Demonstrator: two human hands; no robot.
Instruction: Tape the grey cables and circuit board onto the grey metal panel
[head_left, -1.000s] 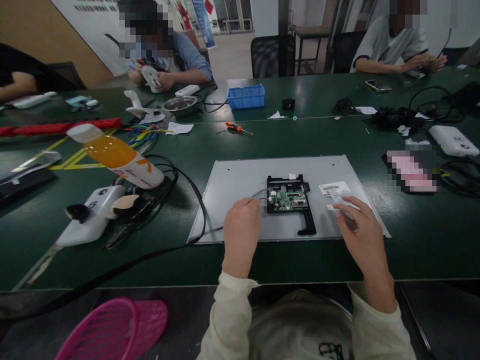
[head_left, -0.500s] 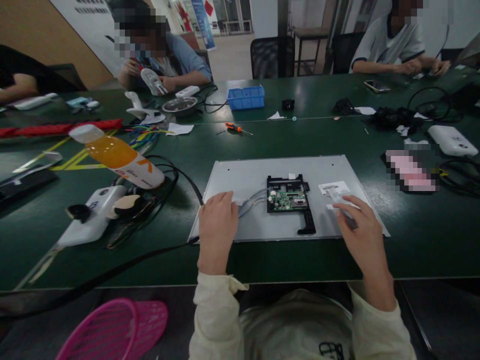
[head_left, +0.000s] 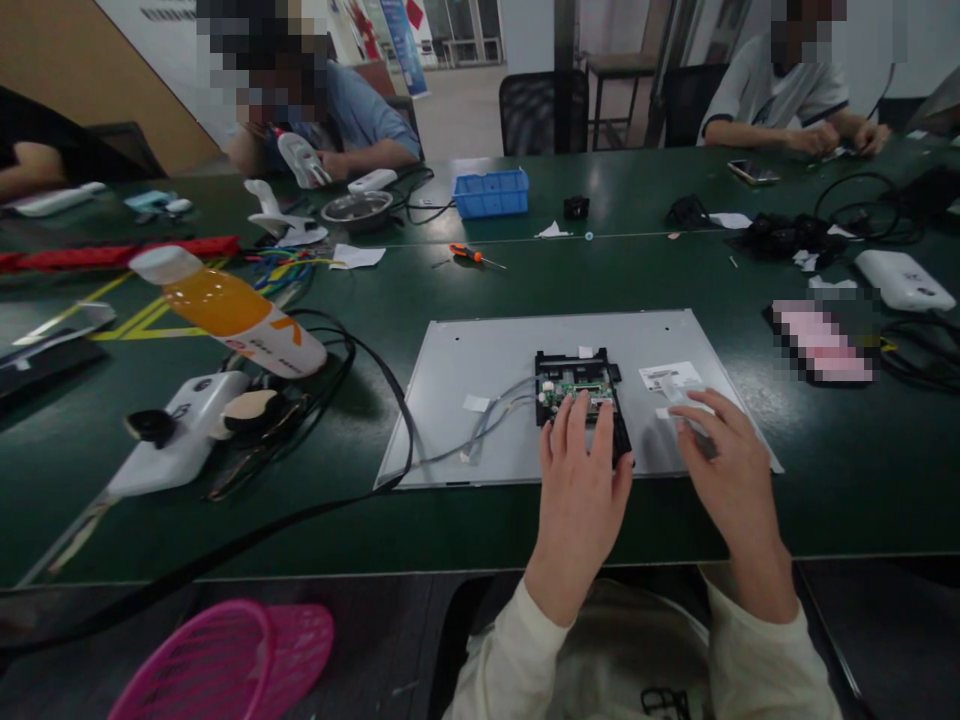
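Note:
A flat light-grey panel [head_left: 480,350] lies on the table in front of me. Near its middle is a black plastic bracket [head_left: 551,358] with a green circuit board [head_left: 556,393] in it. Thin grey wires [head_left: 487,418] run left from the board across the panel. My left hand [head_left: 581,480] is over the board's lower edge, fingers spread and holding nothing; whether the fingertips touch it I cannot tell. At the panel's right side, my right hand [head_left: 724,455] pinches a small clear piece of plastic film [head_left: 686,400] beside a white printed label [head_left: 667,375].
To the left are a tilted orange drink bottle [head_left: 240,315], a white device [head_left: 180,435] and a black strap [head_left: 292,520]. Farther back lie an orange screwdriver [head_left: 469,253] and a blue bin [head_left: 491,194]. A phone [head_left: 821,342] lies right. Other people sit across the table.
My left hand has moved right, from the wires at the panel's left side to the circuit board. The wires now show uncovered. My right hand has barely moved.

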